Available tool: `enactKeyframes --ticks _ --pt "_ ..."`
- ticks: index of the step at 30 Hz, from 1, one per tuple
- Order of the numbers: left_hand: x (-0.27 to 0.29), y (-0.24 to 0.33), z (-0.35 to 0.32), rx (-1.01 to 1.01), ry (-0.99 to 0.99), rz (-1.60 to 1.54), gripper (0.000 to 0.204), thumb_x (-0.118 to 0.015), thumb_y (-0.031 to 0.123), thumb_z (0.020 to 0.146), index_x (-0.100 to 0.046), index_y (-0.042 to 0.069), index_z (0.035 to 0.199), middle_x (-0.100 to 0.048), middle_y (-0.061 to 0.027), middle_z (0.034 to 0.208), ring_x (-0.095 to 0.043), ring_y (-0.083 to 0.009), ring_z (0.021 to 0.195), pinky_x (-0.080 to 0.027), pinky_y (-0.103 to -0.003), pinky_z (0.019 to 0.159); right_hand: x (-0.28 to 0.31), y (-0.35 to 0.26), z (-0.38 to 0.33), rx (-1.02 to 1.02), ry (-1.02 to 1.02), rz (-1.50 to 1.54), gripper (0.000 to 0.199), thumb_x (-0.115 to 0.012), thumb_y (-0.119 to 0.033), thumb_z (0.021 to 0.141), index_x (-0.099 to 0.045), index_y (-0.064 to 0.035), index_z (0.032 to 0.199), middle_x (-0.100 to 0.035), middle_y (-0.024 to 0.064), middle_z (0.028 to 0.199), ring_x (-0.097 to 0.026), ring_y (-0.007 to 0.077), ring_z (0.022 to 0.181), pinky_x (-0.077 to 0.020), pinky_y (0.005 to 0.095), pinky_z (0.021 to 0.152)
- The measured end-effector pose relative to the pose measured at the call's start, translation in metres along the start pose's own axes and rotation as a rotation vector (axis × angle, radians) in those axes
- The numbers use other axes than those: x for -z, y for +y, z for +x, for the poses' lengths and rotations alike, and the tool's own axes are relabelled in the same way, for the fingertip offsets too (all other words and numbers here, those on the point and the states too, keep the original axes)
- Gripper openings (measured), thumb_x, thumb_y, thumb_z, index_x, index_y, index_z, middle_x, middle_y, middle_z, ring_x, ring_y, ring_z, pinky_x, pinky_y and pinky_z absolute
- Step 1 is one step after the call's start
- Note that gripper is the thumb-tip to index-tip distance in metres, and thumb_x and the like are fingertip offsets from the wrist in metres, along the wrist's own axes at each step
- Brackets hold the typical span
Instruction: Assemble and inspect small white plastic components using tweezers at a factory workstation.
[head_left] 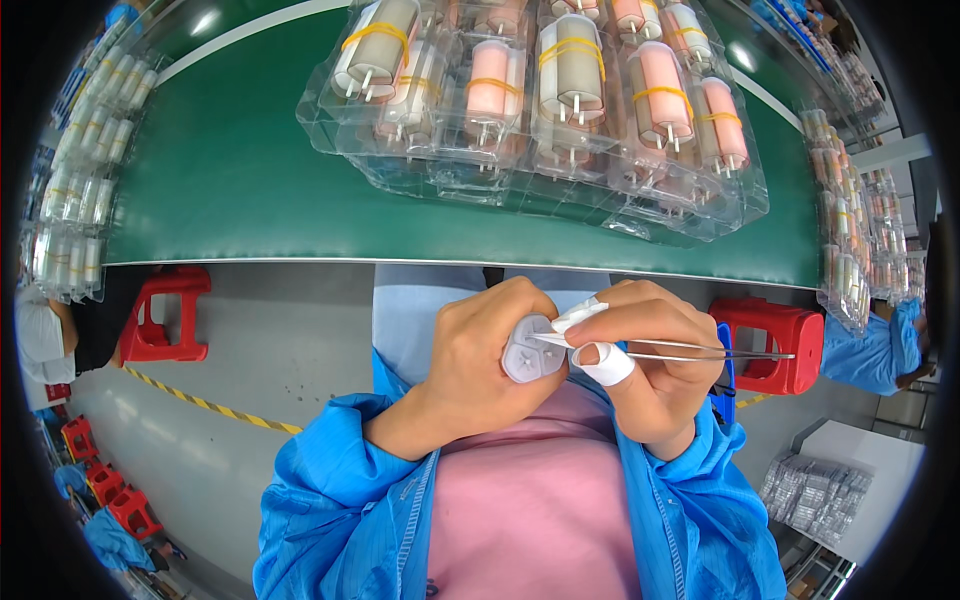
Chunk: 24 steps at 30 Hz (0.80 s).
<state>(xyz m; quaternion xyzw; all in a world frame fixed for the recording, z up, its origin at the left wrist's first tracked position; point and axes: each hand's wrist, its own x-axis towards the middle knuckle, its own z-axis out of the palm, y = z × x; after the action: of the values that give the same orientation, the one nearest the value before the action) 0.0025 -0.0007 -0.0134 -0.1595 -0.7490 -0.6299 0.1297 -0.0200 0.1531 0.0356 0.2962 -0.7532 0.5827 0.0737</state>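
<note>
Wrapped around a pale grey-lilac plastic part with a rounded, three-sectioned end face, my left hand is closed in front of my lap. Between thumb and fingers of my right hand are metal tweezers, their long arms pointing off to the right. The tweezer tips meet the end face of the part near its upper middle. White tape covers my right thumb and one fingertip. What the tips grip, if anything, is too small to make out.
Ahead, a green-topped table carries stacked clear plastic trays of pink, grey and white cylinders banded in yellow. More filled trays stand at both sides. Red stools flank me, one at the right. Other people sit at the far left and right.
</note>
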Motion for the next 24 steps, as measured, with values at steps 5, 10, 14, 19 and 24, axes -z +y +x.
enactKeyframes --ticks 5,10,14,19,24 --pt "0.0003 -0.0008 -0.0005 0.009 -0.003 0.006 0.027 -0.074 0.001 0.060 -0.056 0.004 0.079 -0.057 -0.0089 0.070 -0.060 -0.0267 0.058 -0.044 -0.033 0.049 -0.0006 0.0008 0.0004 -0.022 -0.001 -0.006 0.011 -0.071 -0.002 0.072 -0.070 -0.0014 0.083 -0.067 0.0127 0.077 -0.067 0.0213 0.068 -0.0526 0.0268 0.060" --pt "0.0002 0.0010 0.0002 -0.002 -0.010 0.027 0.026 -0.074 0.002 0.060 -0.056 0.005 0.077 -0.057 -0.0085 0.069 -0.059 -0.0264 0.057 -0.044 -0.033 0.049 0.0015 0.0010 0.0003 -0.005 -0.014 0.003 0.011 -0.071 -0.001 0.071 -0.070 -0.0014 0.082 -0.068 0.0124 0.077 -0.067 0.0218 0.068 -0.0529 0.0270 0.061" --pt "0.0009 0.0014 0.0006 -0.010 -0.017 0.038 0.025 -0.074 0.002 0.060 -0.056 0.005 0.077 -0.057 -0.0083 0.069 -0.059 -0.0263 0.057 -0.044 -0.033 0.049 0.0027 0.0011 0.0008 0.010 -0.026 0.009 0.012 -0.071 -0.001 0.070 -0.070 -0.0015 0.082 -0.068 0.0123 0.076 -0.067 0.0224 0.068 -0.0530 0.0272 0.062" --pt "0.0003 0.0010 0.0004 -0.004 -0.016 0.044 0.025 -0.074 0.002 0.060 -0.056 0.005 0.077 -0.057 -0.0086 0.069 -0.060 -0.0267 0.058 -0.044 -0.033 0.049 0.0025 0.0032 0.0005 0.014 -0.029 0.008 0.012 -0.071 -0.001 0.071 -0.070 -0.0016 0.082 -0.068 0.0123 0.077 -0.067 0.0223 0.068 -0.0530 0.0275 0.061" --pt "-0.0007 -0.0021 -0.0005 0.009 -0.008 0.023 0.025 -0.074 0.002 0.060 -0.056 0.004 0.078 -0.057 -0.0090 0.070 -0.060 -0.0275 0.059 -0.045 -0.034 0.050 0.0006 0.0039 -0.0012 -0.017 -0.010 -0.004 0.012 -0.070 -0.002 0.072 -0.070 -0.0015 0.084 -0.068 0.0126 0.078 -0.067 0.0214 0.069 -0.0528 0.0270 0.061"
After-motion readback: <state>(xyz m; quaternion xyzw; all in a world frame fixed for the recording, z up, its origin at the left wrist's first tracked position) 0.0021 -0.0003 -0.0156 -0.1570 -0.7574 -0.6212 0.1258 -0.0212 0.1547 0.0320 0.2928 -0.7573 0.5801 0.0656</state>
